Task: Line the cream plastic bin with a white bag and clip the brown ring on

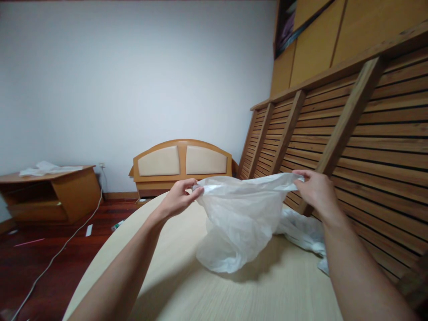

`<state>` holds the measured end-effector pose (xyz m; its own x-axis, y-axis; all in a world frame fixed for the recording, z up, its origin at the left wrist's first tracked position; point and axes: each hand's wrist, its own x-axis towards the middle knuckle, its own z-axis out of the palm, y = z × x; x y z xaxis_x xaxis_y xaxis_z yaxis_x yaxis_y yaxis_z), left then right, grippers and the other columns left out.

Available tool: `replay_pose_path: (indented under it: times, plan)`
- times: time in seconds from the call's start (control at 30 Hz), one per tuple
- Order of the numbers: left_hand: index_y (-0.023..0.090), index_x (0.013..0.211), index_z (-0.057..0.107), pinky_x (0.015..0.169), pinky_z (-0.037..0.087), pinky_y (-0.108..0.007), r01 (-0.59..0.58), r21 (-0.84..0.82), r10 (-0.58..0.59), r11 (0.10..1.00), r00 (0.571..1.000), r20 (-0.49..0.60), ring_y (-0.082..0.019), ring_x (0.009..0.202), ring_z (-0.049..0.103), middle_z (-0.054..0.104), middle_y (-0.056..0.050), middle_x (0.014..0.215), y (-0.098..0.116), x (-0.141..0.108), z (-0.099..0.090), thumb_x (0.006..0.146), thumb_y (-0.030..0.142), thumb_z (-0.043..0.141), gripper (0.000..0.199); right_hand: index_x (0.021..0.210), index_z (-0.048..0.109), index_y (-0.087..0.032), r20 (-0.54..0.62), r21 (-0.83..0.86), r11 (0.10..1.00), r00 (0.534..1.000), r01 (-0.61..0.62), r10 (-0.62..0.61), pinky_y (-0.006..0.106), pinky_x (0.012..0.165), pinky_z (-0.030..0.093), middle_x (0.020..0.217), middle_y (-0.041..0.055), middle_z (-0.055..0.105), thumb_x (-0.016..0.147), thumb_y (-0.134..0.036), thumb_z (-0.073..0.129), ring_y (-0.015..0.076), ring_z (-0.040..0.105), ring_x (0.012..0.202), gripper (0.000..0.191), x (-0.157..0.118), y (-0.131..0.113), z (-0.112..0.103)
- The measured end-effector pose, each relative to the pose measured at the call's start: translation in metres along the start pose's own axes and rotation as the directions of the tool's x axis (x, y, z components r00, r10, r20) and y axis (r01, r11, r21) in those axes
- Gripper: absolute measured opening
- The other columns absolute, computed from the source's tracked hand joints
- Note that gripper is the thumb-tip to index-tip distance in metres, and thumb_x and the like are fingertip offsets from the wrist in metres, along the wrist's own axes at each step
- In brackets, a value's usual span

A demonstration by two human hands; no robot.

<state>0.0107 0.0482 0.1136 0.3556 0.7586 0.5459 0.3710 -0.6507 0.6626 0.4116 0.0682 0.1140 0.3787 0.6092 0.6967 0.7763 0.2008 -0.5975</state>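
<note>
Left hand (183,196) pinches one top corner of a translucent white plastic bag (239,218), thumb against fingers; right hand (312,187) pinches the opposite top corner the same way. Bag's upper edge stretched between both hands, raised over the surface (180,258), body hanging down in loose folds, its shadow just below; whether the bottom touches the surface, cannot tell. Surface is pale, light wood look, rounded edge at left. Second plastic bundle (302,229), crumpled, lies toward the right edge of the surface, just beyond the held bag and partly behind the right forearm. Past the far edge: headboard (182,162), arched wood with two cream panels, standing near the wall (133,67). Right side: large slatted wooden frame (334,129) leaning at a tilt, crossed by thick beams, under yellow-brown cabinets (310,53); an open cabinet section at the upper left of these shows dark and purple fabric (287,29). Left side: low wooden desk (72,196), white sheets (47,168) lying on top, near a wall outlet (102,165). White cable (72,236) runs from the outlet down and across the dark red wood floor (67,272). Also on floor: small white rectangular item (88,230), thin pink strip (29,242).
</note>
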Motion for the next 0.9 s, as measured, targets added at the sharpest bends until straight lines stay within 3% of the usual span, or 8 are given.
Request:
replay_pose_path:
  times: [0.07, 0.13, 0.27, 0.47, 0.6, 0.67, 0.8, 0.9]
  plan:
    - [0.016, 0.070, 0.052, 0.052, 0.040, -0.019, 0.016, -0.085, -0.030, 0.996, 0.984, -0.175, -0.011, 0.059, 0.050, 0.051, 0.002, 0.065, -0.005, 0.003, 0.002, 0.084, 0.049, 0.063, 0.037, 0.102, 0.077, -0.016, -0.022, -0.086, 0.995, 0.999, -0.049, 0.047, 0.038, 0.067, 0.050, 0.067, 0.0073, 0.070, 0.072, -0.016, 0.064, 0.0264, 0.065, 0.066, 0.033, -0.002, -0.013, -0.004]
    - [0.018, 0.067, 0.045, 0.048, 0.037, -0.018, 0.007, -0.123, -0.039, 0.992, 0.965, -0.259, -0.009, 0.054, 0.045, 0.045, 0.005, 0.060, -0.006, 0.005, 0.005, 0.081, 0.051, 0.067, 0.042, 0.109, 0.075, -0.016, 0.000, -0.045, 0.998, 0.999, -0.043, 0.043, 0.036, 0.067, 0.051, 0.076, 0.0087, 0.073, 0.077, -0.020, 0.063, 0.0254, 0.068, 0.072, 0.035, -0.007, -0.030, -0.003]
    - [0.019, 0.074, 0.046, 0.048, 0.040, -0.020, 0.037, -0.173, -0.071, 0.984, 0.978, -0.197, -0.011, 0.056, 0.050, 0.050, 0.004, 0.065, 0.003, 0.003, 0.016, 0.078, 0.053, 0.070, 0.042, 0.111, 0.072, -0.018, 0.135, 0.227, 0.960, 0.970, 0.167, -0.201, 0.035, 0.073, 0.055, 0.098, 0.0096, 0.075, 0.087, -0.038, 0.060, 0.0227, 0.069, 0.080, 0.034, -0.028, -0.071, 0.007]
    - [0.019, 0.076, 0.047, 0.057, 0.044, -0.022, -0.012, -0.216, -0.018, 0.976, 0.990, -0.137, -0.014, 0.067, 0.055, 0.060, 0.001, 0.074, 0.008, 0.000, 0.036, 0.076, 0.048, 0.073, 0.039, 0.122, 0.065, -0.022, 0.362, 0.396, 0.805, 0.730, 0.442, -0.579, 0.040, 0.101, 0.050, 0.129, 0.0087, 0.066, 0.089, -0.039, 0.063, 0.0241, 0.062, 0.117, 0.037, -0.066, -0.118, 0.016]
    - [0.019, 0.082, 0.050, 0.078, 0.051, -0.029, -0.035, -0.300, 0.007, 0.953, 0.996, -0.094, -0.024, 0.103, 0.062, 0.064, -0.014, 0.123, 0.007, 0.001, 0.042, 0.076, 0.041, 0.075, 0.034, 0.129, 0.062, -0.026, 0.443, 0.454, 0.737, 0.591, 0.500, -0.674, 0.044, 0.109, 0.043, 0.132, 0.0065, 0.065, 0.089, -0.033, 0.067, 0.0238, 0.056, 0.126, 0.041, -0.080, -0.130, 0.018]
    - [0.019, 0.081, 0.048, 0.086, 0.050, -0.031, -0.063, -0.326, 0.050, 0.943, 0.998, -0.049, -0.025, 0.112, 0.059, 0.060, -0.014, 0.132, 0.007, 0.000, 0.044, 0.076, 0.036, 0.075, 0.033, 0.131, 0.060, -0.026, 0.465, 0.494, 0.713, 0.541, 0.497, -0.700, 0.044, 0.111, 0.042, 0.134, 0.0063, 0.064, 0.089, -0.029, 0.066, 0.0237, 0.054, 0.129, 0.042, -0.083, -0.133, 0.019]
    - [0.019, 0.073, 0.045, 0.067, 0.043, -0.022, -0.087, -0.220, 0.078, 0.972, 0.996, -0.049, -0.014, 0.077, 0.057, 0.064, -0.002, 0.084, 0.010, -0.002, 0.044, 0.077, 0.031, 0.074, 0.032, 0.134, 0.057, -0.027, 0.497, 0.572, 0.684, 0.472, 0.453, -0.728, 0.043, 0.109, 0.044, 0.135, 0.0061, 0.063, 0.090, -0.023, 0.063, 0.0226, 0.057, 0.126, 0.044, -0.088, -0.137, 0.022]
    - [0.019, 0.069, 0.042, 0.056, 0.033, -0.019, -0.072, -0.174, 0.046, 0.982, 0.988, -0.149, -0.009, 0.060, 0.040, 0.045, 0.006, 0.063, 0.009, -0.001, 0.042, 0.076, 0.030, 0.073, 0.034, 0.136, 0.052, -0.027, 0.495, 0.571, 0.710, 0.518, 0.412, -0.698, 0.042, 0.106, 0.047, 0.133, 0.0070, 0.062, 0.090, -0.028, 0.064, 0.0219, 0.060, 0.122, 0.048, -0.088, -0.136, 0.025]
